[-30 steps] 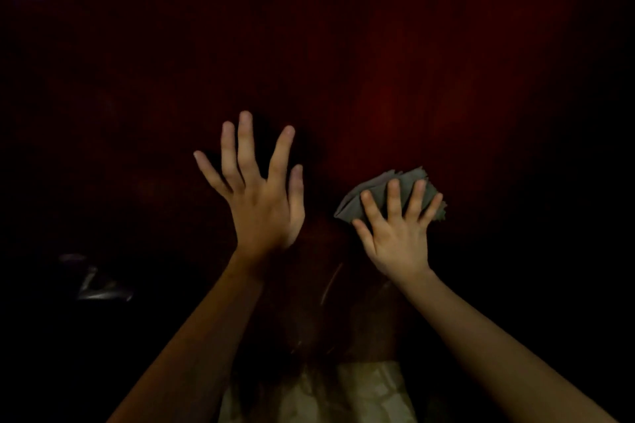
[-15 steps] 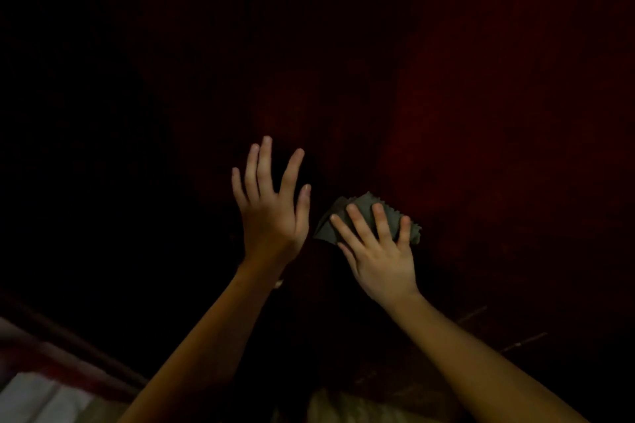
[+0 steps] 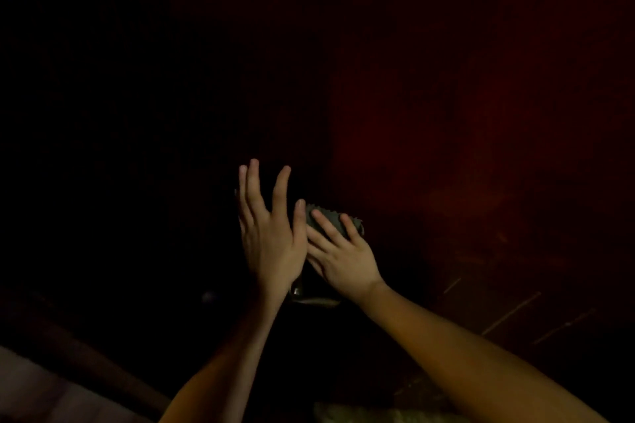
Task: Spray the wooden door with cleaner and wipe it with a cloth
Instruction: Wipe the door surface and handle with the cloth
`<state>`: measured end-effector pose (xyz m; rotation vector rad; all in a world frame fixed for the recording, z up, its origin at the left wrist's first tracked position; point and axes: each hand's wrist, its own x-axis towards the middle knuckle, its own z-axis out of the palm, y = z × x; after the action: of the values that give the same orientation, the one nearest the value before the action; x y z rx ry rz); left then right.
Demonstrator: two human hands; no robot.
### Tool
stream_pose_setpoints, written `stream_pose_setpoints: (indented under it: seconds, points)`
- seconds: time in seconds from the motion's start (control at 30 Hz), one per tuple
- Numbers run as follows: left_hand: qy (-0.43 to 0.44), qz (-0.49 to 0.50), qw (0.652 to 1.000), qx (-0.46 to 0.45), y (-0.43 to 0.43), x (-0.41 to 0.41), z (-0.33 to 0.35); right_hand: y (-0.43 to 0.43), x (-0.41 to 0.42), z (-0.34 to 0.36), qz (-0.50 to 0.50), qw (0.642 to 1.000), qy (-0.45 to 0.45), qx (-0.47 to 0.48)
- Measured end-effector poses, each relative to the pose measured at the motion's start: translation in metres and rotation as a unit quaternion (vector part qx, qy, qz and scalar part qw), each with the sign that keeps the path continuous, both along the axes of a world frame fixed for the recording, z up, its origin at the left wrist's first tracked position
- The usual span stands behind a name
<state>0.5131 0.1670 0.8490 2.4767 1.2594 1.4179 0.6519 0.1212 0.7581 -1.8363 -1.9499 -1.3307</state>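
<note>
A dark red wooden door [image 3: 464,134] fills the view, very dimly lit. My right hand [image 3: 340,256] lies flat with straight fingers on a grey cloth [image 3: 326,216], pressing it against the door just below mid-height of the view. My left hand [image 3: 269,227] is raised beside it with its fingers straight and spread, its thumb side touching my right hand and partly covering the cloth's left edge. No spray bottle shows in this view.
A pale floor patch [image 3: 37,391] shows at the bottom left and another pale patch [image 3: 360,414] at the bottom centre. A small shiny metal piece [image 3: 309,295], perhaps a handle, sits under my wrists. The left half of the view is black.
My right hand slid the cloth leftward and down across the door. My left hand drew its fingers closer together, and the two hands now touch. The view shifted right.
</note>
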Motion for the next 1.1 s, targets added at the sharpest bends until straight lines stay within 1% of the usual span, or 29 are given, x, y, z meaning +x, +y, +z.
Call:
stream_pose_setpoints:
  seconds: [0.1,0.27,0.4,0.5,0.57,0.67,0.77,0.83,0.9,1.0,1.1]
  points:
    - [-0.04,-0.031,0.999,0.002,0.001,0.01,-0.005,-0.024,0.029,0.004,-0.03,0.999,-0.002,0.021]
    - [-0.141,-0.056,0.988,-0.007,0.002,0.023,-0.01,-0.087,0.099,0.018,-0.088,0.995,0.039,0.016]
    - [-0.158,-0.059,0.986,-0.011,0.0,0.026,-0.011,-0.131,0.137,0.049,-0.165,0.981,0.099,0.031]
    - [-0.179,-0.071,0.981,-0.014,-0.004,0.028,-0.01,-0.139,0.137,0.057,-0.191,0.974,0.123,0.016]
    - [-0.203,-0.084,0.975,-0.022,-0.005,0.026,-0.008,-0.125,0.122,0.058,-0.175,0.98,0.092,-0.006]
    - [-0.212,-0.103,0.971,-0.035,-0.004,0.015,-0.008,-0.089,0.092,0.063,-0.101,0.994,0.019,-0.043]
    - [-0.246,-0.117,0.961,-0.045,-0.004,0.004,-0.005,-0.049,0.056,0.072,-0.06,0.995,-0.037,-0.064]
    - [-0.276,-0.124,0.952,-0.05,-0.003,-0.001,-0.001,-0.028,0.031,0.079,-0.043,0.995,-0.058,-0.073]
    - [-0.284,-0.115,0.951,-0.045,-0.005,-0.003,0.001,-0.016,0.014,0.082,-0.025,0.995,-0.071,-0.07]
    - [-0.299,-0.08,0.95,-0.048,-0.011,0.0,-0.002,-0.005,0.001,0.08,-0.026,0.995,-0.082,-0.057]
    - [-0.306,-0.032,0.95,-0.047,-0.016,0.002,-0.01,0.002,-0.002,0.07,-0.017,0.991,-0.107,-0.076]
